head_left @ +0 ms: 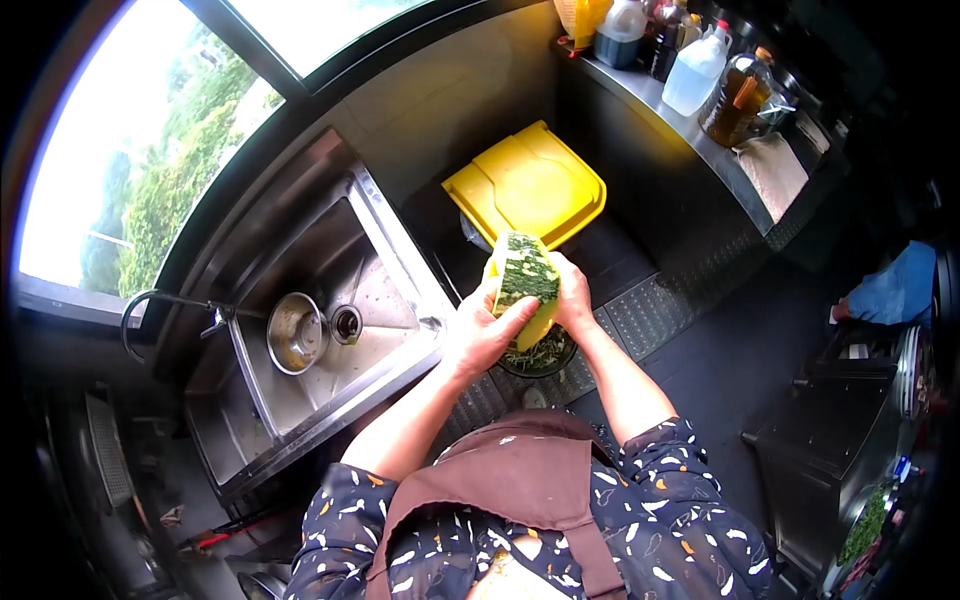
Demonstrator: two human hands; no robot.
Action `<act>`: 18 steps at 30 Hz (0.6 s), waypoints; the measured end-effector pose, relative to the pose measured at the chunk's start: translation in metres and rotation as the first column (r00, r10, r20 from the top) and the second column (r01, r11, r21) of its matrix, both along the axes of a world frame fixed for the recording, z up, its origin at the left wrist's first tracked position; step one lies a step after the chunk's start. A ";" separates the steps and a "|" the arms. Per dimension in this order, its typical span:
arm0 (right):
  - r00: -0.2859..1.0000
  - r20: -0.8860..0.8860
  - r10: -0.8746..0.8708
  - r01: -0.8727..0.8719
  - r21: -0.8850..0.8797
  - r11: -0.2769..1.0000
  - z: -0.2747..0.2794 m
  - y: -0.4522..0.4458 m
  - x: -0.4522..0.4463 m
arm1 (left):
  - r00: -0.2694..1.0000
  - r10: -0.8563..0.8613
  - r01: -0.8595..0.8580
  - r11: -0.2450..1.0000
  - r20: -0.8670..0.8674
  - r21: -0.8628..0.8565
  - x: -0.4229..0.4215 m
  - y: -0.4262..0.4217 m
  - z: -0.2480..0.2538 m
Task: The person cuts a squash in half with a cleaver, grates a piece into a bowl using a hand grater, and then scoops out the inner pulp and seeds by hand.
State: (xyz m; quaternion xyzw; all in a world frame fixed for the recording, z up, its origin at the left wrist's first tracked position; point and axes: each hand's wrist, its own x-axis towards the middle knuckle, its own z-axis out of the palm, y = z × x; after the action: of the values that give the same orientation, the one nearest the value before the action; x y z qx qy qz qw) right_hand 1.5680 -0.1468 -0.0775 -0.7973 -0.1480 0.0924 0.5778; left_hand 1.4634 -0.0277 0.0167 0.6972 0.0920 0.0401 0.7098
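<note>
A partly peeled squash (pixel 528 268) is held up in front of me, with mottled green rind on top and pale yellow flesh along its side. My left hand (pixel 484 332) grips it from the left, thumb laid across its lower face. The fingers of my right hand (pixel 573 292) close round the right side; whether they also hold a tool is hidden. Directly below, partly covered by the squash and hands, is a dark round container (pixel 540 372) with green and yellow peelings (pixel 548 352) in it.
Just beyond the squash stands a bin with a yellow lid (pixel 530 180). A steel sink (pixel 395 345) on the left holds a metal bowl (pixel 297 333). Bottles (pixel 697 75) and a cloth (pixel 772 172) lie along the far-right counter (pixel 640 90). At right, another person's blue clothing (pixel 900 283) shows.
</note>
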 end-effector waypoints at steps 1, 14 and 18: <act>1.000 0.000 0.005 -0.005 0.002 1.000 0.001 0.000 -0.001 | 1.000 0.008 -0.007 0.993 0.012 -0.117 0.003 0.003 0.000; 0.970 -0.008 0.242 -0.229 0.297 0.927 0.025 -0.001 -0.002 | 0.978 0.090 -0.182 0.812 -0.190 -0.555 0.028 0.074 -0.017; 0.926 0.356 0.127 -0.231 0.265 0.936 0.036 0.001 0.002 | 0.978 0.099 -0.196 0.746 -0.185 -0.636 0.024 0.072 -0.034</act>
State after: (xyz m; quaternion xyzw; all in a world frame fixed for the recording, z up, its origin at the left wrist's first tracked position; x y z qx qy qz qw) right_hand 1.5702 -0.1453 -0.0416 -0.6865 -0.3288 -0.0145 0.6483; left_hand 1.4879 0.0447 -0.0174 0.3985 0.2045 0.0130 0.8940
